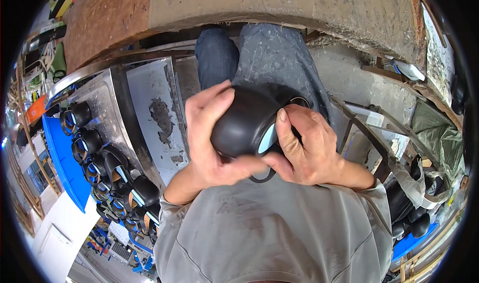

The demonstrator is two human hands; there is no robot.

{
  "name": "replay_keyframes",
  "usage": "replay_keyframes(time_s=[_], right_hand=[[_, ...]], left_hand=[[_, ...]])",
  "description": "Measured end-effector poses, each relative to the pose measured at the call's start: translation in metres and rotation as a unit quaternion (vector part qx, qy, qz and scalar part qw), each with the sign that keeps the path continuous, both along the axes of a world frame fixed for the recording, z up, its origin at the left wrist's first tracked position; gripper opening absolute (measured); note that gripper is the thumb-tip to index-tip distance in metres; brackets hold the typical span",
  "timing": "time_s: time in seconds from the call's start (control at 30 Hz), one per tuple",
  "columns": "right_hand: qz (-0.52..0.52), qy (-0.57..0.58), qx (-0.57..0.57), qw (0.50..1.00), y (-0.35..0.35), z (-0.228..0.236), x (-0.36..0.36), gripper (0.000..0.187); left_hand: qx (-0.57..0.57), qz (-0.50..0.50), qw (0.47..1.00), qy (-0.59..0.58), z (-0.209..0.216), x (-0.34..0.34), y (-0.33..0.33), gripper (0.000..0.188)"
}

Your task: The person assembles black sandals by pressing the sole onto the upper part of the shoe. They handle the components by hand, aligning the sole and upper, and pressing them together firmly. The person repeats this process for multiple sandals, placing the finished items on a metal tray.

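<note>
A black shoe point(239, 116) with a smooth, rounded toe is held above my lap, its light blue insole point(268, 139) showing at the opening. My left hand point(203, 133) wraps round the toe from the left, fingers over the far side and thumb along the near side. On the right, my right hand point(314, 148) grips the edge of the opening between thumb and bent fingers. A thin black strap point(263, 178) loops out below my hands, partly hidden. The thumb of my left hand is slightly blurred.
Several similar black shoes point(144, 189) are heaped at the left beside a blue tray point(62, 158). A worn workbench point(279, 3) runs across the far side. At right are a green sheet point(439, 138) and more black shoes point(420, 225) by a blue bin point(411, 245).
</note>
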State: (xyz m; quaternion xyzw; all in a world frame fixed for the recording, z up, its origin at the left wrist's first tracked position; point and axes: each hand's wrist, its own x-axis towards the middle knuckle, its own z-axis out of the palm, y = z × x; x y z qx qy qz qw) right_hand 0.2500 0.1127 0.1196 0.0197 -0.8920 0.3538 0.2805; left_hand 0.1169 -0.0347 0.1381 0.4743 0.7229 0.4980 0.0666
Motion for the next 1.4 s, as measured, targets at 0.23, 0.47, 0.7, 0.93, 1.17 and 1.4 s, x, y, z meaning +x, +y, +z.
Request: replay_keyframes(time_s=[0.23, 0.47, 0.7, 0.93, 1.17, 1.4], right_hand=[[0.026, -0.068, 0.065, 0.995, 0.051, 0.043, -0.012, 0.07], [0.235, -0.102, -0.413, 0.874, 0.08, 0.074, -0.064, 0.073], [0.232, -0.108, -0.467, 0.847, 0.052, 0.057, -0.051, 0.068], [0.244, -0.107, -0.407, 0.874, 0.04, 0.052, -0.055, 0.064], [0.258, -0.123, -0.415, 0.864, 0.03, 0.055, -0.069, 0.063], [0.202, -0.183, -0.26, 0.926, 0.012, 0.073, -0.083, 0.069]], left_hand=[[-0.01, -0.09, 0.994, -0.06, -0.006, -0.031, 0.014, 0.085], [0.091, -0.124, 0.91, -0.385, 0.066, -0.049, 0.046, 0.077], [0.159, -0.114, 0.84, -0.506, 0.045, -0.011, 0.027, 0.079], [0.202, -0.048, 0.888, -0.41, 0.029, 0.007, 0.015, 0.081], [0.259, 0.014, 0.871, -0.418, 0.023, 0.014, 0.006, 0.088], [0.071, 0.081, 0.939, -0.325, 0.062, -0.022, -0.015, 0.052]])
